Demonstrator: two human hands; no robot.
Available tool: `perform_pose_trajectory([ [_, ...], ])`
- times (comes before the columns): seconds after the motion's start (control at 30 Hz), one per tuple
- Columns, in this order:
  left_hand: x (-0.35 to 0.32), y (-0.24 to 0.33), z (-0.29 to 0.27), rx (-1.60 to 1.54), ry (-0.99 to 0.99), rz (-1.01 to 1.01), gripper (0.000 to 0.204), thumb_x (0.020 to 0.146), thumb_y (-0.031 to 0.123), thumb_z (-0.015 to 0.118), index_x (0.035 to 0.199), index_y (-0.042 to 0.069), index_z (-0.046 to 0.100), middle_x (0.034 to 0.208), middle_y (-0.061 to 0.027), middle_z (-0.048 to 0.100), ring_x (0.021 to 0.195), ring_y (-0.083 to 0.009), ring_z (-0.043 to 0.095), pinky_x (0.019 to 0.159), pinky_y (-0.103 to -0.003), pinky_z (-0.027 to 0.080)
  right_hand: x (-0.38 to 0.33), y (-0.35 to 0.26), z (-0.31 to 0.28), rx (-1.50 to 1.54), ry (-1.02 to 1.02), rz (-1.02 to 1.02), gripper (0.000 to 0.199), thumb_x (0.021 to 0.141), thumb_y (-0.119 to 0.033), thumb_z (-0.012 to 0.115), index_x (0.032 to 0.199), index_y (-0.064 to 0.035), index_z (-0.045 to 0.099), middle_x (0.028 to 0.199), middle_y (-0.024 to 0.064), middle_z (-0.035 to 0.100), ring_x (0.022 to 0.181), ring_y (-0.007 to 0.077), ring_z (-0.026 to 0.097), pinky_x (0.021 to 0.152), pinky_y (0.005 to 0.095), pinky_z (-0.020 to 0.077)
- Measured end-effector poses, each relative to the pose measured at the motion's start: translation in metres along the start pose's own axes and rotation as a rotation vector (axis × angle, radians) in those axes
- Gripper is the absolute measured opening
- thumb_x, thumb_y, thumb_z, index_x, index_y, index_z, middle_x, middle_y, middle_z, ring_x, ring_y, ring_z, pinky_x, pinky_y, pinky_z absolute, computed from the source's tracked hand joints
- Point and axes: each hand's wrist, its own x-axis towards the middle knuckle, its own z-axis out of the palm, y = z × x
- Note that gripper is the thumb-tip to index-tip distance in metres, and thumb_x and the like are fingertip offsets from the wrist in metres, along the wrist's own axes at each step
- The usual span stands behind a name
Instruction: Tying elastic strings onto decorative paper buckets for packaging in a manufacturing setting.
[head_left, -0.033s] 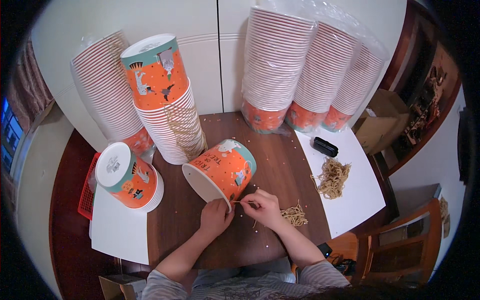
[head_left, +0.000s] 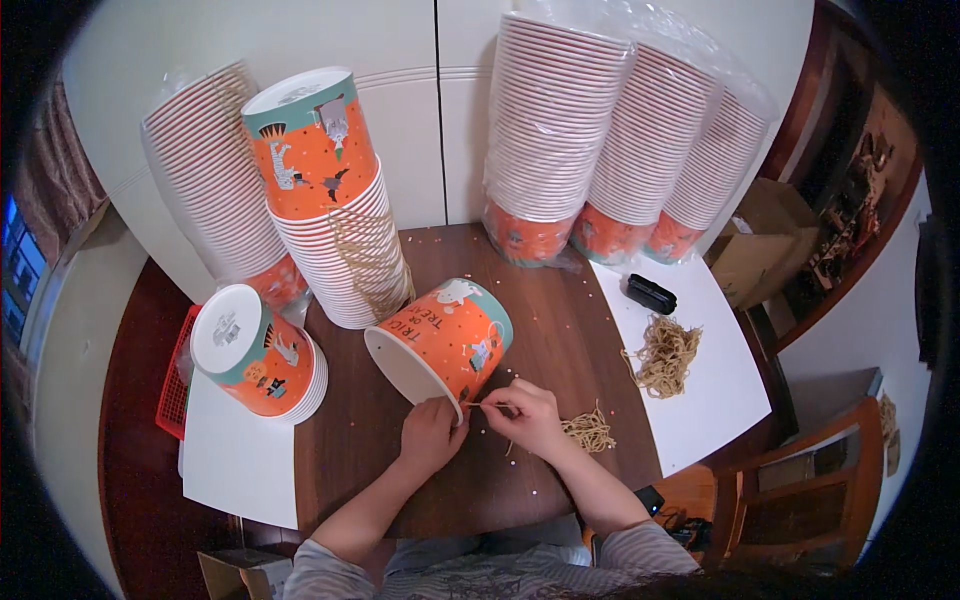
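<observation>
An orange-and-teal paper bucket [head_left: 445,335] lies tipped on its side at the middle of a dark wooden table [head_left: 540,480], its white open mouth turned toward the person's left and its base pointing right. Nothing is seen to move between the two views, which show the same instant; the bucket lies in one place and both hands are at its rim. The left hand [head_left: 432,432] is cupped against the lower edge of the rim, fingers curled around it and holding it steady. The right hand [head_left: 525,415] sits just beside it, thumb and forefinger pinched nearly closed on a thin tan string [head_left: 488,405] that runs to the rim near the left thumb; how the string meets the bucket is too small to tell. A small bundle of tan strings [head_left: 590,430] lies on the wood just right of that hand, and a larger heap of strings [head_left: 665,355] rests on a white sheet [head_left: 720,400] near a black hole punch [head_left: 650,293]. A short stack of finished buckets [head_left: 262,362] stands to the left, beside a red basket [head_left: 175,385]. Tall sleeves of nested buckets [head_left: 620,150] lean against the white cabinet [head_left: 420,110] behind.
</observation>
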Motion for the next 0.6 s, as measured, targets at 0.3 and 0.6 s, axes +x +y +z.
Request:
perform_pose_trajectory([
  [0.3,-0.0014,-0.0022,0.0001,-0.012,0.018,0.012,0.017,0.071,0.013,0.062,0.075,0.001,0.05,0.069,-0.0136,0.053,0.063,-0.0301,0.054,0.057,-0.039,0.043,-0.0006,-0.001,0.0013,-0.007,-0.019,0.001,0.013,0.064,-0.003,0.069,0.073,-0.0059,0.061,0.055,0.0022,0.044,0.045,0.0102,0.042,0.041,0.0238,0.0338],
  [0.6,-0.001,-0.0009,-0.0008,-0.011,-0.016,0.0,0.017,0.071,0.013,0.062,0.075,0.001,0.05,0.069,-0.0136,0.054,0.065,-0.0302,0.054,0.057,-0.039,0.043,-0.0029,0.0,0.0034,-0.018,-0.012,0.016,0.012,0.065,-0.002,0.069,0.073,-0.0051,0.061,0.056,0.0025,0.045,0.046,0.0098,0.042,0.042,0.0234,0.0342],
])
